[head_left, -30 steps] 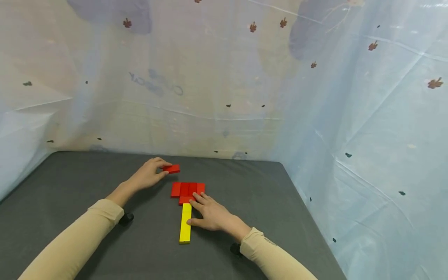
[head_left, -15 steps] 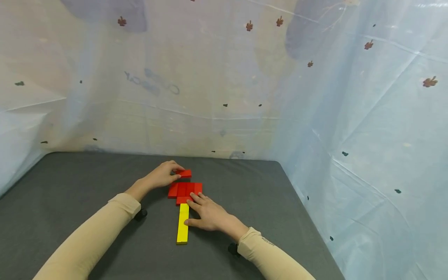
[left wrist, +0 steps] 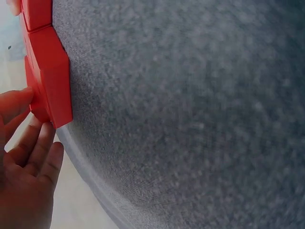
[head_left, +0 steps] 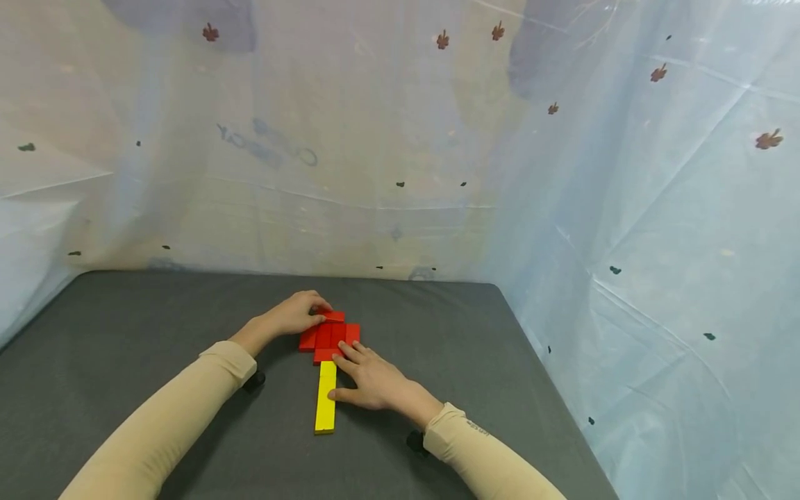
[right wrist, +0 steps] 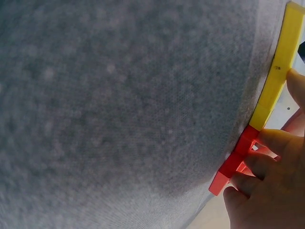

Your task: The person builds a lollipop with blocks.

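Note:
My left hand (head_left: 289, 314) pinches a small red block (head_left: 335, 316) between thumb and fingers at the far edge of a flat cluster of red blocks (head_left: 338, 335). In the left wrist view, the pinched block (left wrist: 38, 93) lies right against another red block (left wrist: 57, 88). My right hand (head_left: 377, 382) has its fingers spread, fingertips touching the near right part of the cluster. Its thumb rests at the side of a long yellow strip (head_left: 326, 399) that runs from the cluster toward me. The right wrist view shows a seam across this yellow strip (right wrist: 281, 57).
A dark grey cloth-covered table (head_left: 462, 361) lies under everything. Behind it and on the right hangs a pale plastic sheet (head_left: 375, 139) with leaf prints. A small black device (head_left: 253, 380) sits under the left wrist, another black device (head_left: 417, 442) under the right.
My left hand has carried the red block rightward, then toward me, from apart behind the cluster to its far edge. The right hand has stayed on the blocks; the head view shifted slightly.

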Tool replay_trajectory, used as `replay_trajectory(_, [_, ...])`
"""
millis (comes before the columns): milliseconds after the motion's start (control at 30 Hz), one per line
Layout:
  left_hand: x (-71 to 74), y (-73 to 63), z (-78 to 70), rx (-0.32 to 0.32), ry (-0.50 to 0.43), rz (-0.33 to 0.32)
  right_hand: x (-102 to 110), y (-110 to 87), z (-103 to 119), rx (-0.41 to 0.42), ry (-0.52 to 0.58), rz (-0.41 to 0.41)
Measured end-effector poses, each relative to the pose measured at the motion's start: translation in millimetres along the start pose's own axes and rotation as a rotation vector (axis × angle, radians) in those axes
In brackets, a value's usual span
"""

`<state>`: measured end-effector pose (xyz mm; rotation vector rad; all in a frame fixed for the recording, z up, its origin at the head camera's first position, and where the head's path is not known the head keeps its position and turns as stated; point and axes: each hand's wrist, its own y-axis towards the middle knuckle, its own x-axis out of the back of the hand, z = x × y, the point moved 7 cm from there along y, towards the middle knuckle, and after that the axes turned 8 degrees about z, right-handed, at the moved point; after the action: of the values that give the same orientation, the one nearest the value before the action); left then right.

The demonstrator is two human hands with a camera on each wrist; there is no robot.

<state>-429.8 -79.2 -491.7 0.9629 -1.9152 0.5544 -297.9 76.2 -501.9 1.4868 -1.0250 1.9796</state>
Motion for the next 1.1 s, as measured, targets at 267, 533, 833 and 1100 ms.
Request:
replay_trajectory(267, [-2.8,0.9,0.9,-0.004,-0.019,0.005,-0.5,1.6,-0.5,-0.007,0.002,0.002])
replay_trajectory(533, [-5.0,1.3,0.6,-0.017,-0.013,-0.003,-1.4,2.0,-0.4,-0.004,0.005,-0.001])
replay_trajectory(833, [-5.3,0.9,-1.5,-0.025,-0.003,-0.003,-1.1,2.4,-0.4,0.000,0.001,0.001])
replay_trajectory(1100, [-5.8,-0.5,-2.1,-0.021,-0.024,0.015,-1.9,2.1,-1.1,-0.004,-0.003,0.001])
